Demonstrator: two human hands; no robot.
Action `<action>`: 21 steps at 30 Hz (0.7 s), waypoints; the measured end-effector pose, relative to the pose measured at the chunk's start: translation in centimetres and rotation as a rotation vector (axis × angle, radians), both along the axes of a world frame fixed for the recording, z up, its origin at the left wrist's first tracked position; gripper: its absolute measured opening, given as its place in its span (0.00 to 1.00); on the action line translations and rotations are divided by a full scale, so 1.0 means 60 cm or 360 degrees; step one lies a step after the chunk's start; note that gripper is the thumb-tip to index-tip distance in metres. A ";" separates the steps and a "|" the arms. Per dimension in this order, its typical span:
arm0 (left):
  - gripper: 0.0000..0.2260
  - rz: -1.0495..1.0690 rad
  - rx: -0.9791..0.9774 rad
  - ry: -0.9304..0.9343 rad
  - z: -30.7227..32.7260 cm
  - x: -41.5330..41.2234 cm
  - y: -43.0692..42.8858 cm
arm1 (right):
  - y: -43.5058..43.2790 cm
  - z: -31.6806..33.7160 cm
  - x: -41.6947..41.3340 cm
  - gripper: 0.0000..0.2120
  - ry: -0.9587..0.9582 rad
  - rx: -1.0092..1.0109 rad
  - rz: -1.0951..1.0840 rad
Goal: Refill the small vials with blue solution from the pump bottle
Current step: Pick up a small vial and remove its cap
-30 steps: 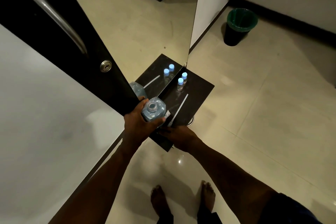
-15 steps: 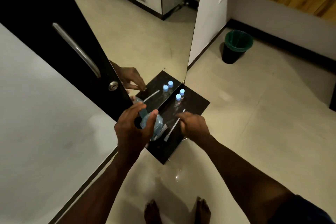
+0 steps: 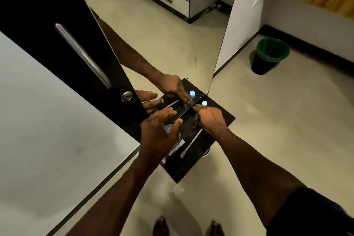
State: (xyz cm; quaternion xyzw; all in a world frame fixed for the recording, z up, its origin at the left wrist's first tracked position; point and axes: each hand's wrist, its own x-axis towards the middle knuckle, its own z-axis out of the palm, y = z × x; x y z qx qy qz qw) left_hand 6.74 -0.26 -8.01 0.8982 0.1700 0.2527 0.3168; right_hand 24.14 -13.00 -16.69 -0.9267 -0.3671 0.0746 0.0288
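Hovers with left grip [image 3: 159,132] spread apart over the pump bottle [image 3: 169,128] on the dark tabletop [image 3: 227,117] against the mirror [image 3: 172,34]. Holds right grip [image 3: 209,119], fingers bent downward, just beside a blue-capped vial [image 3: 204,103]; cannot tell whether clamped on anything beneath.

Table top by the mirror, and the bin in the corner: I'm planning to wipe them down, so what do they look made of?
Table top: a dark, glossy, hard surface, perhaps polished stone or laminate; it shows faint reflections. Bin: likely plastic, with a matte black body and a green ribbed inside, though the green could be a liner.
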 end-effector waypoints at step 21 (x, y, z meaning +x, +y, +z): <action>0.11 -0.0172 -0.0464 -0.0091 0.307 -0.009 -0.137 | -0.143 0.578 -0.100 0.09 0.0229 0.0824 0.0390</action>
